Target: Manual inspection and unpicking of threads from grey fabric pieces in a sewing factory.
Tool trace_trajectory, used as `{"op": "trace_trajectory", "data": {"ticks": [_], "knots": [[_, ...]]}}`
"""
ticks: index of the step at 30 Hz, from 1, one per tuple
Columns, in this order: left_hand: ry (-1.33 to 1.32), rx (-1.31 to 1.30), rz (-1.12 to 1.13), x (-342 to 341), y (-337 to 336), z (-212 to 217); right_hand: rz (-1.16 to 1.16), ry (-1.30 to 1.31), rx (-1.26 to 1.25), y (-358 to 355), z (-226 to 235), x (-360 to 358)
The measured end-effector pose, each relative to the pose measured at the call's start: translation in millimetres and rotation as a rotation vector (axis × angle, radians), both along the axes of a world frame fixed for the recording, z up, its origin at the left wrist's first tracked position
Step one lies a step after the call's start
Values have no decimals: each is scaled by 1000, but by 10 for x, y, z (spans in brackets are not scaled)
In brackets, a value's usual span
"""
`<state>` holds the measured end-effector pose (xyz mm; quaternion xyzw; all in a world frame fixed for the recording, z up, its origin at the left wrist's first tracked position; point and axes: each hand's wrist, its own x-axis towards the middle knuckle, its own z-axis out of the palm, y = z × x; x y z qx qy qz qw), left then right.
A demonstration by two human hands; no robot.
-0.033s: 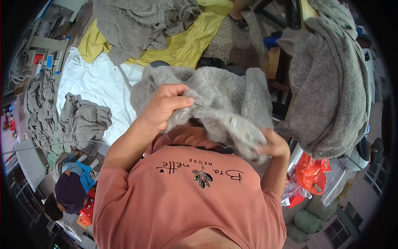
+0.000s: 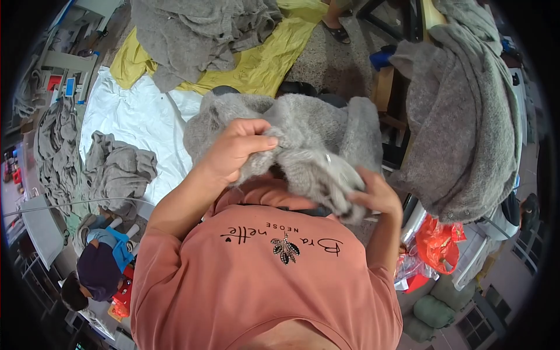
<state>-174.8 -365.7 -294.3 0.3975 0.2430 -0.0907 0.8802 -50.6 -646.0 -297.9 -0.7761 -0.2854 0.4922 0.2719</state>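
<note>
A fuzzy grey knit garment (image 2: 309, 125) lies bunched over my lap, one part lifted toward my chest. My left hand (image 2: 242, 149) is closed on a fold of it, thumb pressed against the fingers. At the other end of the lifted part, my right hand (image 2: 378, 193) grips the knit near its edge, with thumb and fingers on the cloth. A small shiny clear bit shows on the knit between the hands. What kind of garment it is, I cannot tell from the folds.
Grey knits are heaped on a yellow sheet (image 2: 256, 73) ahead; another pile (image 2: 119, 166) lies by a white sheet (image 2: 131, 116) at left. More grey knitwear (image 2: 461, 128) hangs at right, above a red plastic bag (image 2: 437, 242). A person (image 2: 102, 271) sits at lower left; a sandaled foot (image 2: 337, 32) shows ahead.
My right hand has shifted slightly upward, and the stretch of knit between my hands has turned and bunched. My left hand keeps its grip in nearly the same place.
</note>
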Motion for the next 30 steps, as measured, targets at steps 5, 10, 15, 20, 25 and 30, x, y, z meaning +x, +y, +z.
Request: {"op": "trace_trajectory", "data": {"ticks": [5,10,15,20,25,30], "knots": [[-41,196,-62,30,-68,-89,-131,-164,642,812,-160,-168],[-165,470,-61,-22,-66,-97,-227,101,670,1284,-161,-243],[-91,810,-97,-200,-8,-178,-584,124,683,1326,-302,-144],[-66,541,28,-139,45,-242,-437,271,702,1359,-476,-145],[-78,432,26,-53,-54,-221,-108,433,589,1427,-443,-147],[-64,663,-116,-110,2,-177,-436,596,673,1394,-409,-173]]}}
